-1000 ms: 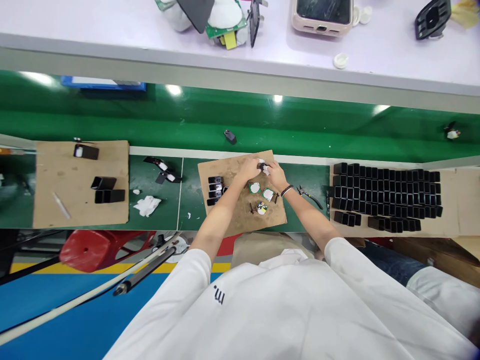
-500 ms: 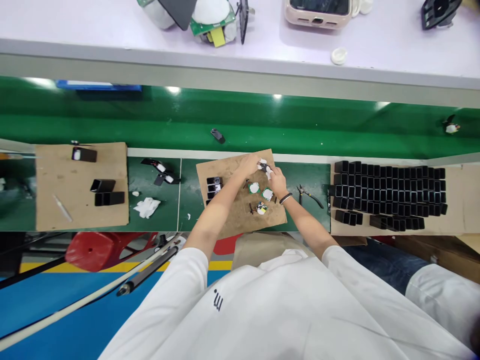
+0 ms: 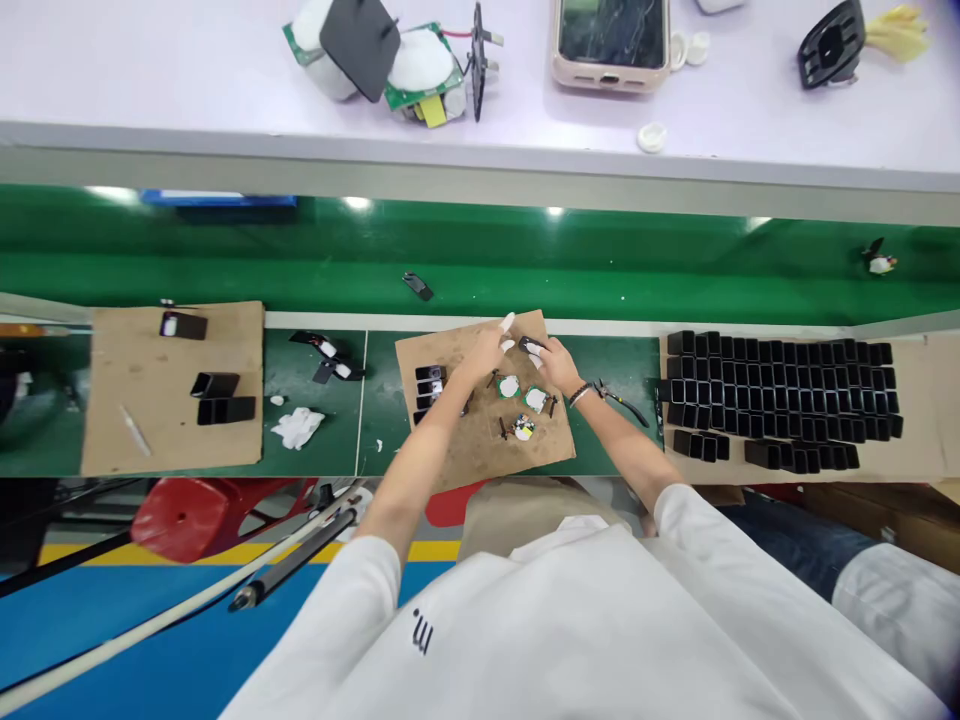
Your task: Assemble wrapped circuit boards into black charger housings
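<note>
My left hand (image 3: pixel 486 352) is just above the brown cardboard sheet (image 3: pixel 480 455), its thumb and forefinger spread, with white finger cots (image 3: pixel 508 323) on the tips. Between those fingers I see nothing held. To its right, my right hand (image 3: pixel 556 366) grips a small black plastic part (image 3: pixel 528 344) near the sheet's far edge; its fingertips also wear white cots. Below the hands lie green circuit boards with white round tops, one on the left (image 3: pixel 509 386) and another on the right (image 3: pixel 535 399). Nearer me is a board with a yellow piece (image 3: pixel 523 428). Black housings (image 3: pixel 429 388) stand by my left forearm.
Pliers (image 3: pixel 624 405) lie right of my right wrist. Rows of black housings (image 3: pixel 780 385) fill the cardboard at right. A shelf (image 3: pixel 480 140) overhangs the bench, holding a phone (image 3: pixel 611 40). Crumpled white tissue (image 3: pixel 298 427) lies left. Another person's sleeve (image 3: pixel 900 600) is at lower right.
My hands have come apart: the left has drawn off to the left and opened, while the right keeps the black part. The camera view has shifted slightly.
</note>
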The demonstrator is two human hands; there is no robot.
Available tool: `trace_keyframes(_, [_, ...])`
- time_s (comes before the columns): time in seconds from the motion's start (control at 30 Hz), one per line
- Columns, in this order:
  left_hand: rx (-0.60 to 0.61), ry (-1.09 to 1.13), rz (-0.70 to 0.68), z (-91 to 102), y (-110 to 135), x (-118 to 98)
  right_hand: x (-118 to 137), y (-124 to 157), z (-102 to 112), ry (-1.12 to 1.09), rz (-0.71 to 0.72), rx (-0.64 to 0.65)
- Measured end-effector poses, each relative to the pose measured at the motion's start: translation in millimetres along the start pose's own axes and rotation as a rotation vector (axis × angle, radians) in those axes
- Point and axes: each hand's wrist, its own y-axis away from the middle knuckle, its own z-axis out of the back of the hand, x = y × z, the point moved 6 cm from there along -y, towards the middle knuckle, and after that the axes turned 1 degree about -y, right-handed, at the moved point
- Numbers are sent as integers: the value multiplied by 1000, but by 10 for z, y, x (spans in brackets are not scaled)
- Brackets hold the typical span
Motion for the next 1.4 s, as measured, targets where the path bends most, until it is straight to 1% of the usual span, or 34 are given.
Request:
trace_keyframes(0.07, [-120, 58, 74, 92, 340, 121, 7, 78, 7, 6, -18, -50])
trace_keyframes(0.1, [-161, 86, 108, 104, 527, 181, 12, 111, 11, 7, -28, -72])
trace_keyframes(0.17, [-227, 140, 166, 60, 890, 288, 29, 146, 22, 2, -33, -100])
trace_keyframes(0.23, [-241, 192, 205, -85, 1192, 365, 49, 142, 38, -13, -30, -116])
trace_keyframes(0.33, [-217, 267, 238, -384, 1490, 420, 58, 94, 43, -47, -57, -127])
trace_keyframes(0.43, [-191, 326, 255, -634, 1640, 437, 58, 26, -10, -112, -97, -106])
trace_keyframes(0.5, [-184, 355, 258, -739, 1687, 442, 58, -18, -46, -177, -126, -95])
trace_keyframes(0.63, [-204, 392, 250, -831, 1709, 422, 60, -82, -30, -361, -229, -101])
trace_keyframes(0.73, [-230, 416, 221, -816, 1685, 330, 132, -93, 90, -570, -323, -130])
trace_keyframes(0.8, [-268, 436, 179, -736, 1664, 217, 241, -46, 205, -746, -397, -165])
trace_keyframes(0.87, [-328, 452, 129, -591, 1657, 72, 413, 69, 312, -950, -471, -181])
trace_keyframes(0.93, [-395, 480, 70, -397, 1678, -102, 651, 257, 408, -1165, -532, -156])
trace_keyframes(1.0, [-460, 540, -17, -177, 1740, -311, 934, 505, 516, -1367, -577, -101])
trace_keyframes(1.1, [-583, 632, -154, 167, 1940, -644, 1364, 921, 738, -1596, -622, -10])
trace_keyframes(1.2, [-706, 643, -256, 457, 2225, -938, 1732, 1283, 1009, -1820, -679, 70])
trace_keyframes(1.3, [-737, 664, -313, 621, 2460, -1143, 2049, 1528, 1246, -2147, -793, 198])
trace_keyframes(1.33, [-734, 683, -312, 647, 2514, -1182, 2129, 1578, 1319, -2204, -813, 235])
trace_keyframes(1.4, [-739, 725, -302, 677, 2598, -1231, 2237, 1645, 1441, -2210, -814, 284])
